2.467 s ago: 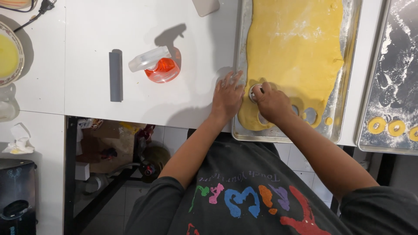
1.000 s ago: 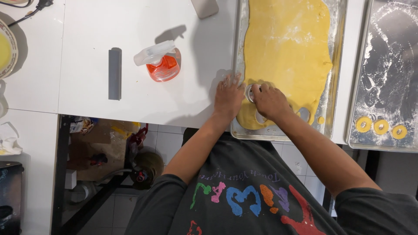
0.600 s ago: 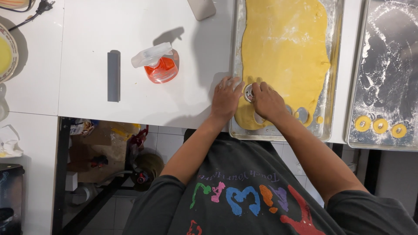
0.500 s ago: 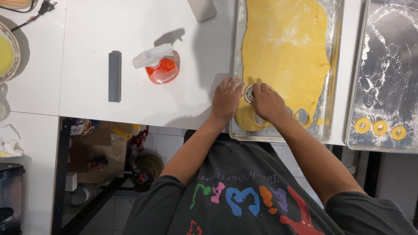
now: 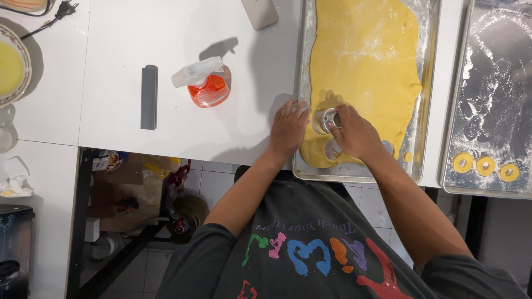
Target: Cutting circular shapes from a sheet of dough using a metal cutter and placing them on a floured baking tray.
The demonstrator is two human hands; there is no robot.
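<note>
A sheet of yellow dough (image 5: 363,66) lies rolled out in a floured metal tray (image 5: 304,83). My right hand (image 5: 354,133) grips a round metal cutter (image 5: 323,119) standing on the dough's near left part. A round hole (image 5: 333,149) shows in the dough just below the cutter. My left hand (image 5: 288,128) rests flat at the tray's left rim, fingers on the edge of the dough.
A second floured tray (image 5: 487,94) on the right holds three yellow dough rings (image 5: 485,165). On the white table stand an orange spray bottle (image 5: 204,84), a grey bar (image 5: 148,97), a bowl of yellow liquid (image 5: 10,66) and a flat grey object (image 5: 259,12).
The cutter in my right hand has shifted slightly up the dough, leaving a fresh round hole below it. My left hand stays at the tray's rim.
</note>
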